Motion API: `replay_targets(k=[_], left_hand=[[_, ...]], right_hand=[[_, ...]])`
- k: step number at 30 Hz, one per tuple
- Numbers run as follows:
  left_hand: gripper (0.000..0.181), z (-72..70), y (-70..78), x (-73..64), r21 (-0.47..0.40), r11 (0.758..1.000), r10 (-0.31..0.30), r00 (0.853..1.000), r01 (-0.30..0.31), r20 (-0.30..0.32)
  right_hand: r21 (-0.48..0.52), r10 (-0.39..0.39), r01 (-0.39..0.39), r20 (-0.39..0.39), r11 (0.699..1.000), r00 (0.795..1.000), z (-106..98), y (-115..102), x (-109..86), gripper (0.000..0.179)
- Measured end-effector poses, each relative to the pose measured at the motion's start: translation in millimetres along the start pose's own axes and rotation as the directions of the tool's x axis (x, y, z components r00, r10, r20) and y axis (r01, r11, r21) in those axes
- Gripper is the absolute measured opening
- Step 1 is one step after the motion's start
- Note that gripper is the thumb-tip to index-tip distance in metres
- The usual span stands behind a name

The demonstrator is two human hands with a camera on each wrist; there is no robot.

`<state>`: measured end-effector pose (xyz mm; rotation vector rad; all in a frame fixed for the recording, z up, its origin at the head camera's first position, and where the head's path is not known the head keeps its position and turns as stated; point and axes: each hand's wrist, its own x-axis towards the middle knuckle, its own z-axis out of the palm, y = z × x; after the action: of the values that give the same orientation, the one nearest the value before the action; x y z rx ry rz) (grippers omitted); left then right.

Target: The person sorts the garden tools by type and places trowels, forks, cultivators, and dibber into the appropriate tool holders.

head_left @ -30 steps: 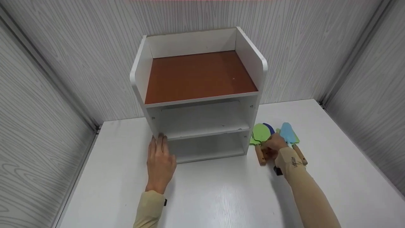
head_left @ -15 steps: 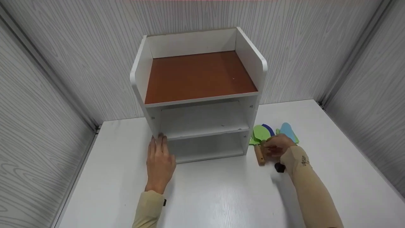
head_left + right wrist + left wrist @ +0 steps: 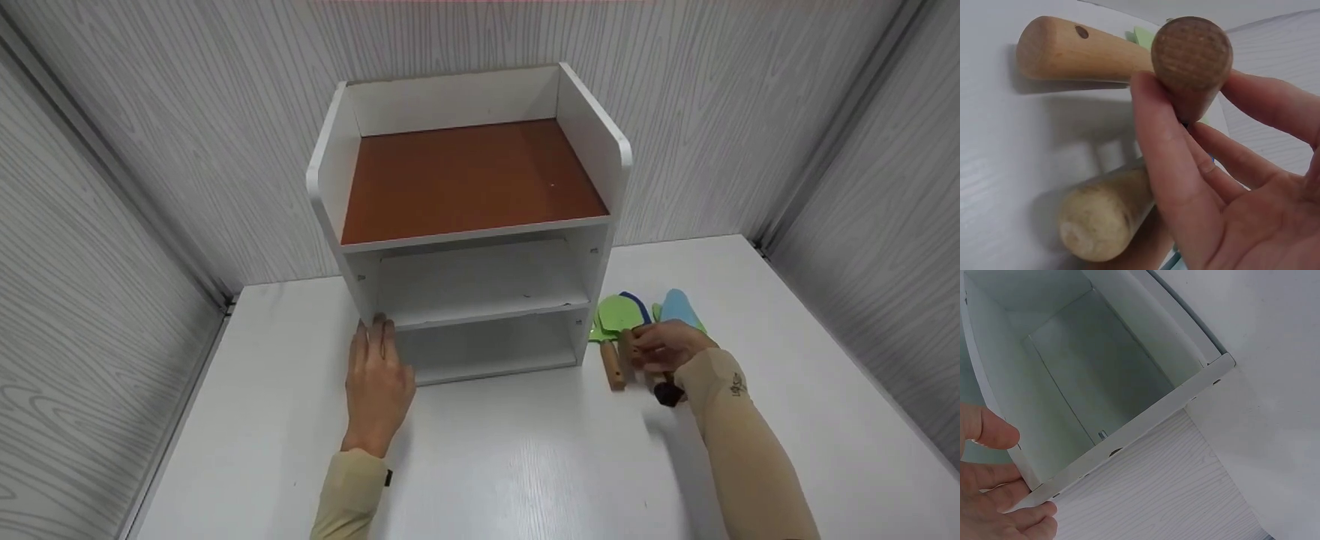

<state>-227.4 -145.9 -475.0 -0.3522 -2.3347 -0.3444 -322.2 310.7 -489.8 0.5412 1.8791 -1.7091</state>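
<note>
Brown handle [image 3: 1192,53] in right hand [image 3: 671,345]

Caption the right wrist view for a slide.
Right hand pinching a dark wooden handle, with a lighter handle and a yellowish handle nearby.

One shelf unit [image 3: 480,172], at least three handles [image 3: 1192,53].

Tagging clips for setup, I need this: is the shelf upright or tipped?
Upright: the shelf stands on the table, brown surface facing up.
</note>
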Motion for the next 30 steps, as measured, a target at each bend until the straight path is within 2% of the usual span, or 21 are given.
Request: replay_targets(k=[6,10,16,19,23,30], left_hand=[[0.059,-2.4,0.1,1.2,-0.004,1.000,-0.021,0.999,0.021,0.036],[0.058,-3.3,0.8,1.0,0.001,1.000,-0.031,0.998,0.031,0.060],[0.058,-2.7,2.0,0.1,-0.011,0.999,-0.031,0.998,0.031,0.046],[0.059,-2.7,3.1,-0.2,-0.015,0.999,-0.029,0.998,0.030,0.050],[0.060,-3.9,3.8,1.0,-0.020,0.999,-0.032,0.998,0.033,0.051],[0.059,-3.1,1.4,2.3,-0.023,1.000,-0.019,1.000,0.019,0.023]], right_hand=[[0.083,0.004,-0.004,0.005,0.997,1.000,2,-4,-4.0,0.033],[0.092,-0.017,0.014,0.036,0.996,0.999,2,-2,-4.1,0.038],[0.122,-0.055,0.042,0.101,0.992,0.993,1,5,-3.1,0.047],[0.151,-0.050,0.035,0.093,0.988,0.994,0,6,-3.5,0.048],[0.128,-0.061,0.049,0.091,0.991,0.994,0,6,-6.0,0.052],[0.034,-0.138,0.135,0.135,0.990,0.981,1,8,-13.3,0.057]])
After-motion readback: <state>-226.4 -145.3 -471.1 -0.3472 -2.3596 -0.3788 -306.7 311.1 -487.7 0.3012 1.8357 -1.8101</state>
